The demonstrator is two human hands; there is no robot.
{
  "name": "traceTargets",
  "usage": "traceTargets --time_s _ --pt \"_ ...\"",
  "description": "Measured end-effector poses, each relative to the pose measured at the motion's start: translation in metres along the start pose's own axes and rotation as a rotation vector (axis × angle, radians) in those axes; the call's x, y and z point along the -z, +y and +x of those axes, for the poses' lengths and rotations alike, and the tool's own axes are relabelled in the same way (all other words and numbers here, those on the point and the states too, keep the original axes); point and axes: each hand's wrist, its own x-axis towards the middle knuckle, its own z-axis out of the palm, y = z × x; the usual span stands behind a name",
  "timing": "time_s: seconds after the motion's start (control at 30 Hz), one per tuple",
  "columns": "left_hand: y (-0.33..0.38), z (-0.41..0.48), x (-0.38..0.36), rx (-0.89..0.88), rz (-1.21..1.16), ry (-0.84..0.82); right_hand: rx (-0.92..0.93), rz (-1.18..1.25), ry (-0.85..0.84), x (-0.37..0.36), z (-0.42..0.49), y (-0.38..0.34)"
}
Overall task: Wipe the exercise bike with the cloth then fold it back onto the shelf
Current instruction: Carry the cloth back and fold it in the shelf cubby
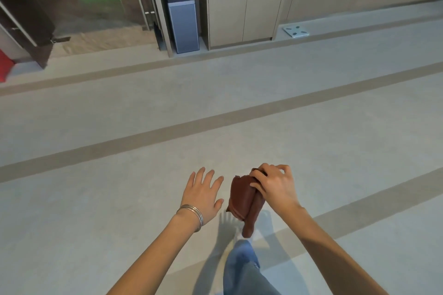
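Two bare hands reach out over the pale floor (119, 151). A reddish-brown cloth (242, 197), bunched and folded, hangs from the right hand (273, 185), whose fingers curl over and clamp its upper end; its long axis runs nearly vertical, loose end pointing down below that hand. Just beside the cloth, apart from it, the left hand (203, 193) is spread flat, palm down, gripping nothing.

Both bare forearms reach up from the frame's bottom edge. The left hand (203, 190) is spread flat, palm down, fingers splayed, at lower center. The right hand (273, 185), just right of it, is clenched around a cloth (242, 197).
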Motion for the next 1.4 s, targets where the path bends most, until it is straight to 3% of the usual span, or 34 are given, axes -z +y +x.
traceTargets --time_s 0.33,0.57,0.7,0.83,0.97,1.07,1.13,1.27,1.4 --pt "0.011 0.146 0.063 0.039 0.009 0.043 -0.013 0.168 -0.004 -0.013 0.131 0.102" --pt "0.011 0.217 0.076 0.027 0.002 0.008 -0.085 0.238 -0.198 -0.041 0.175 0.153" --pt "0.003 0.267 0.085 0.026 0.017 -0.006 -0.141 0.279 -0.225 -0.058 0.209 0.173" --pt "-0.012 0.328 0.101 0.005 0.036 0.002 -0.130 0.278 -0.188 -0.070 0.260 0.196" --pt "-0.038 0.398 0.134 -0.022 0.025 0.049 -0.084 0.276 -0.042 -0.069 0.326 0.218" --pt "-0.056 0.446 0.159 -0.037 -0.001 0.080 -0.112 0.328 -0.062 -0.074 0.379 0.238" --pt "-0.067 0.476 0.172 -0.049 -0.003 0.090 -0.197 0.417 -0.078 -0.080 0.411 0.251" --pt "-0.086 0.527 0.193 -0.052 0.030 0.100 -0.391 0.862 -0.163 -0.083 0.465 0.274" --pt "-0.091 0.568 0.202 -0.036 0.020 0.095 -0.371 0.995 -0.103 -0.090 0.500 0.306"
